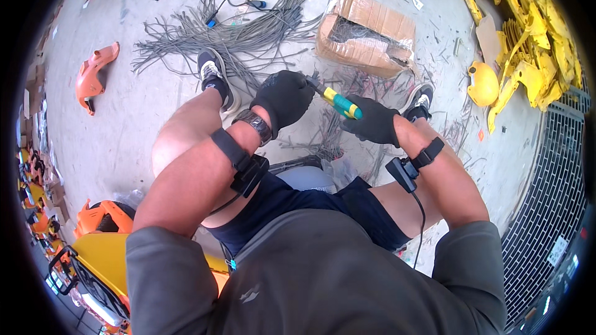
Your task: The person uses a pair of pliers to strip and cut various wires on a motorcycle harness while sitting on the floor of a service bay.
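My left hand point(284, 99), in a black glove, is closed in front of my left knee. What lies in its fingers, if anything, is hidden. My right hand point(372, 121), also gloved in black, grips a hand tool with a yellow and green handle point(340, 103). The tool's dark end points up and left, right at the fingers of my left hand; its exact kind does not show. Beyond my hands, a large loose coil of grey cables point(248, 40) lies on the floor. An open, battered cardboard box point(372, 17) sits to the right of it.
Cut cable scraps point(329, 130) litter the concrete between my feet. A heap of yellow plastic panels point(528, 37) rises at the right, beside a dark grating point(543, 167). An orange plastic cover point(93, 77) lies at the left; a yellow case point(102, 260) is by my left side.
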Tool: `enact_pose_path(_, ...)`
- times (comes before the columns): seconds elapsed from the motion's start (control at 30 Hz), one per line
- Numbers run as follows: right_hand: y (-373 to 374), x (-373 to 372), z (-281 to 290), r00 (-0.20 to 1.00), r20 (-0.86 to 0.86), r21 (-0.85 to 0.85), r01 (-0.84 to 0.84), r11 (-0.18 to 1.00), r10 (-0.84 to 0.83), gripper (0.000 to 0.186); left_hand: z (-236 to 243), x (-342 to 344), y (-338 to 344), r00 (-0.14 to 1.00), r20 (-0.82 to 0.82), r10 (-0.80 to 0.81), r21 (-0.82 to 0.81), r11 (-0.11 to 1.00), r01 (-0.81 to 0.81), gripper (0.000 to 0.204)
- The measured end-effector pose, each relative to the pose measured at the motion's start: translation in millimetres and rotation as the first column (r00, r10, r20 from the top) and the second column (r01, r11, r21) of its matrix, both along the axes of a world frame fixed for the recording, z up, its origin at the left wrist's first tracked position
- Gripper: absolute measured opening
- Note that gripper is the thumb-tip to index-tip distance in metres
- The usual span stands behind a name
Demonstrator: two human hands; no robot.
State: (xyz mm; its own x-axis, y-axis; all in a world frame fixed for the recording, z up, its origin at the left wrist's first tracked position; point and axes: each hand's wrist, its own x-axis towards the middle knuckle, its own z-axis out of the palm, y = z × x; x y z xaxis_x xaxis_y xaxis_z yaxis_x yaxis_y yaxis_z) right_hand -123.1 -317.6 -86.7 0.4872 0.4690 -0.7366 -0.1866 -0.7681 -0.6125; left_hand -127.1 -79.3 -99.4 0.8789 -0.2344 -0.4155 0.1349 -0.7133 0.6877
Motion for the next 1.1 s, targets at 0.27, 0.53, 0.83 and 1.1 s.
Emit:
enact_pose_path(0.27,-4,2,8,0.965,-0.238,0.118,0.139,0.983,-0.108,0.029,-8,-6,0,0.999,0.036,-0.027,0.03,0.999,0.026,0.027)
enact_pose_path(0.53,-19,13,7,0.958,-0.188,0.312,0.268,0.912,-0.217,0.034,10,0,3,0.994,0.094,0.053,-0.277,0.961,-0.025,0.022)
enact_pose_path(0.83,-9,28,40,0.972,0.232,0.15,0.012,0.989,-0.047,0.049,37,-6,12,0.961,-0.275,0.036,-0.699,0.679,-0.225,0.032)
enact_pose_path(1.1,-9,40,62,0.94,0.225,0.356,0.166,0.92,-0.257,0.043,54,-2,12,0.971,-0.228,0.072,-0.765,0.604,-0.224,0.033)
